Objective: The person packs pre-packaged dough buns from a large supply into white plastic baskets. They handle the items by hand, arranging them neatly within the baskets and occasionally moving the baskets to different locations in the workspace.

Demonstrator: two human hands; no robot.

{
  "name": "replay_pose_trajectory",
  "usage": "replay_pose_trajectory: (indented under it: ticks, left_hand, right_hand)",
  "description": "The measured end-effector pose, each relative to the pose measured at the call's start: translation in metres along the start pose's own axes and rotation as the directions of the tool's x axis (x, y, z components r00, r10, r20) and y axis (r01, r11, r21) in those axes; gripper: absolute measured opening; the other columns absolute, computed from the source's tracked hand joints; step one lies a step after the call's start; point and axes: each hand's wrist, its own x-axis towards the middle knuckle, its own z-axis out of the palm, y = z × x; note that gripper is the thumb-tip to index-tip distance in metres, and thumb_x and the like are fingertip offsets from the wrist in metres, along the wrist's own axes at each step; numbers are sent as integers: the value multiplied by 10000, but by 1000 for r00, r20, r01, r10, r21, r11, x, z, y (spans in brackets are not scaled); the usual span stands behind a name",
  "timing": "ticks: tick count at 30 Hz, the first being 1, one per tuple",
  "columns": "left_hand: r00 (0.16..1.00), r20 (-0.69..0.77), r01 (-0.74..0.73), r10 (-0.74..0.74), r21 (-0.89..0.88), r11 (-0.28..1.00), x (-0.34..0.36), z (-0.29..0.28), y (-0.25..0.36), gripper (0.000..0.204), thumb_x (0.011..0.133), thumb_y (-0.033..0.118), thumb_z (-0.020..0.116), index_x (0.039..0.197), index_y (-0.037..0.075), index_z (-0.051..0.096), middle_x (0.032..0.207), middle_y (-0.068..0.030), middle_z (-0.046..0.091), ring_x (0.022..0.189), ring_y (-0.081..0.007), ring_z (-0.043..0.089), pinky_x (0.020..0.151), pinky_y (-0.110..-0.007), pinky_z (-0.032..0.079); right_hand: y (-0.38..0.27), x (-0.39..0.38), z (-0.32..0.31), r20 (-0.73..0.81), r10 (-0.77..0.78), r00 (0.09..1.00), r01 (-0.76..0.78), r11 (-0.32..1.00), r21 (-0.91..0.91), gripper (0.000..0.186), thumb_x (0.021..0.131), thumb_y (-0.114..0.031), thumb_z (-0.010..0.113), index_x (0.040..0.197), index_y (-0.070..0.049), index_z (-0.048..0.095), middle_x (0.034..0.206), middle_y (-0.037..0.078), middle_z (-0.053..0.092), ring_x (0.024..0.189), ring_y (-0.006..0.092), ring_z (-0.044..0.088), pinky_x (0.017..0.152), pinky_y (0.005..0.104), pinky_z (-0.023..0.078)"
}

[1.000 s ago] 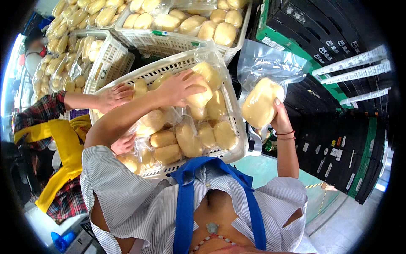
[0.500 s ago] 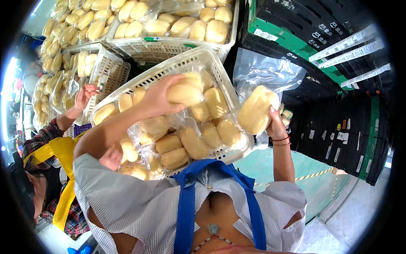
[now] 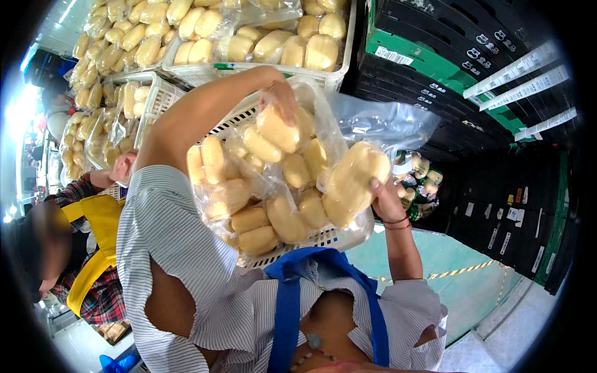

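Observation:
My right hand grips a clear plastic bag of large, pale-yellow oblong pieces, its thumb on the near side. The bag is tilted over the right rim of a white slatted crate, its loose clear end reaching beyond the crate. At the crate's far end my left hand curls down over another bagged yellow piece; some of its fingers are hidden. More bagged pieces fill the crate below both hands. I cannot tell what kind of food the pieces are.
More white crates heaped with similar bags stand ahead and to the left. Black and green stacked crates rise on the right. At left is a co-worker in a yellow apron. A yellow-black floor stripe runs at right.
My left hand has turned from reaching sideways to pointing down, with its elbow raised. My right hand has brought its bag left and nearer, over the crate. The co-worker's hand has lowered.

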Motion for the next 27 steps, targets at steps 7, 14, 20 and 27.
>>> replay_pose_trajectory:
  ticks: [7, 14, 20, 27]
  left_hand:
    - [515, -773, 155, 371, 509, 847, 28, 24, 24, 402, 639, 264, 625, 983, 79, 533, 1117, -111, 457, 986, -280, 421, 767, -416, 369]
    - [21, -936, 59, 350, 351, 935, 20, 154, 0, 544, 666, 296, 583, 1140, 93, 408, 1222, -109, 327, 1126, -293, 303, 914, -427, 246]
    - [49, -888, -102, 456, 450, 887, 32, 123, -39, 607, 679, 357, 571, 1185, 89, 368, 1261, -123, 286, 1140, -333, 274, 940, -431, 229]
    - [-41, -918, 66, 395, 392, 918, 33, 139, -12, 576, 687, 384, 556, 1180, 134, 392, 1253, -127, 301, 1156, -328, 263, 938, -453, 207]
  right_hand:
    - [11, 15, 27, 279, -286, 917, 399, 686, -608, 724, 542, -255, 709, 1116, 23, 366, 1105, 154, 431, 1043, 254, 419, 881, 341, 335]
    - [35, 53, 49, 639, -306, 705, 664, -32, -747, 590, 538, -205, 627, 1061, -5, 439, 1073, 144, 457, 1023, 300, 419, 872, 405, 312]
    - [58, 74, 52, 697, -339, 632, 632, -296, -717, 383, 648, -128, 504, 1017, -35, 462, 1031, 110, 479, 1018, 245, 432, 840, 397, 345]
    - [76, 68, 52, 582, -194, 790, 472, -414, -778, 453, 654, -113, 523, 1098, -147, 438, 1134, 82, 397, 1117, 242, 345, 848, 495, 308]
